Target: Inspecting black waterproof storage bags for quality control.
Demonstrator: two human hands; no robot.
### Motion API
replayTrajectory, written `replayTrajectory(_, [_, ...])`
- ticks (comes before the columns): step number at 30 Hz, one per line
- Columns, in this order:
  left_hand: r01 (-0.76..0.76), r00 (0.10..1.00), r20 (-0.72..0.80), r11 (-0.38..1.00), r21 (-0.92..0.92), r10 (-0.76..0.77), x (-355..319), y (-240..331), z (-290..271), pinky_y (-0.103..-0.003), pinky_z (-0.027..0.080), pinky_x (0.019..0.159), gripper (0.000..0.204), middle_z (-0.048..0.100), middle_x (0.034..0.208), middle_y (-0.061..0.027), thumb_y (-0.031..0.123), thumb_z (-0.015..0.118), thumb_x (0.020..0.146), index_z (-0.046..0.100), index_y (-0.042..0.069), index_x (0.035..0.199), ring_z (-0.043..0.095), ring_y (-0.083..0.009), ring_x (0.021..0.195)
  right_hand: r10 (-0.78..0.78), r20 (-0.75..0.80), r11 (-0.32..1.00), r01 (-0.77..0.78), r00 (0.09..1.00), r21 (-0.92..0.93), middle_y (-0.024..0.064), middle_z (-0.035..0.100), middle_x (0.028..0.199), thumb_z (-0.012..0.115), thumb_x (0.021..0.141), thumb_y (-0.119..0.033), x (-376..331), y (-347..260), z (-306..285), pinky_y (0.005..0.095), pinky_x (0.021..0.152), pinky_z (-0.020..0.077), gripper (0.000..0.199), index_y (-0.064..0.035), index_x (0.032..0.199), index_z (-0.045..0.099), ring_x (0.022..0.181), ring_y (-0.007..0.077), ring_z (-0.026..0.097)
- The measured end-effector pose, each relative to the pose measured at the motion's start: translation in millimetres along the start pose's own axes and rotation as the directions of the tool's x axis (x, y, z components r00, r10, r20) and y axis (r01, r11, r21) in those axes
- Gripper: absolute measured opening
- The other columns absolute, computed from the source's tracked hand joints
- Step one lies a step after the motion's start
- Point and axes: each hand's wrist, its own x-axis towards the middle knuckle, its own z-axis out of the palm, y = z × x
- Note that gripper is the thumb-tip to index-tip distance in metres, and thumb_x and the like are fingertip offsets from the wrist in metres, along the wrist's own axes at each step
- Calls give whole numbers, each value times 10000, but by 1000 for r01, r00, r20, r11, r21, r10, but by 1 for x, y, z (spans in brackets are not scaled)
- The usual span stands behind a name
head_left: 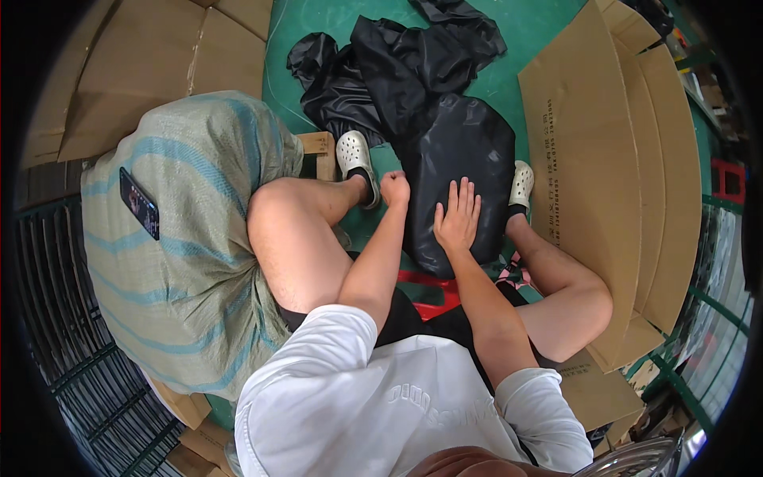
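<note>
A seated person's right hand [457, 219] lies flat, fingers spread, on a glossy black bag [461, 171] at centre frame, between two pale clogs [355, 157]; the left hand [395, 189] is curled into a fist at the bag's left edge, though whether it pinches the material cannot be told. More crumpled black bags [397, 63] lie at upper centre on the green floor [524, 32]; a striped woven sack [183, 238] bearing a dark phone [140, 203] fills the left, flattened cardboard [604, 159] the right.

Both hands [395, 189] [457, 219] on blk bag [465, 151]
</note>
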Motion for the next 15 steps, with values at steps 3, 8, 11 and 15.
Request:
replayTrajectory(3, [38, 999, 14, 999, 0, -38, 23, 4, 16, -432, 503, 866, 226, 718, 941, -181, 253, 643, 827, 732, 63, 909, 676, -345, 962, 21, 18, 1000, -21, 1000, -11, 158, 282, 1564, 546, 908, -291, -1, 3, -1, 474, 1190, 173, 625, -55, 1462, 380, 1458, 309, 245])
replayTrajectory(8, [135, 989, -64, 991, -17, -136, 96, 5, 33, -404, 506, 833, 202, 722, 904, -182, 206, 636, 817, 724, 29, 860, 685, -318, 927, 19, 46, 999, -18, 999, -29, 153, 290, 1565, 558, 893, -317, 2, -6, 0, 477, 1188, 181, 643, -65, 1461, 392, 1456, 305, 255])
replayTrajectory(11, [209, 978, 13, 978, 28, -209, 125, 8, 44, -465, 483, 942, 313, 691, 1043, -232, 227, 689, 799, 695, -17, 994, 633, -409, 1060, 47, 67, 997, -43, 997, -61, 156, 294, 1563, 563, 882, -313, 2, 5, 3, 474, 1189, 175, 645, -62, 1455, 403, 1459, 307, 251])
replayTrajectory(15, [427, 812, -305, 862, -272, -498, 181, -8, 36, -450, 393, 1072, 735, 490, 1324, -323, 221, 727, 811, 374, -142, 1344, 491, -450, 1235, 45, 85, 997, -41, 995, -58, 167, 290, 1564, 565, 872, -302, 6, -1, 3, 475, 1188, 167, 644, -56, 1448, 412, 1463, 317, 242])
